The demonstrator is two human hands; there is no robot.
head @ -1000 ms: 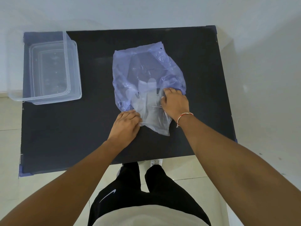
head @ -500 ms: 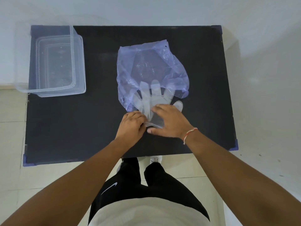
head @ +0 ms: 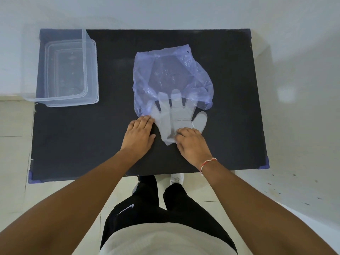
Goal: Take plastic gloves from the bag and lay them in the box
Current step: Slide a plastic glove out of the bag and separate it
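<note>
Glove [head: 176, 116] slid further out of bag [head: 171, 78]; fingertips overlap bag's near edge. Right hand [head: 191, 144] pinches its cuff, left hand [head: 139, 135] flat, pinning bag. Pull slow (film clings), then box [head: 64, 70] far left.

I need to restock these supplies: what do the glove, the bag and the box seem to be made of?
Glove: thin, cloudy plastic film; the dark table shows through it. Bag: thin, glossy, purple-tinted plastic film, crinkled and see-through. Box: clear, probably rigid plastic; its walls stand straight and its base shows through.
</note>
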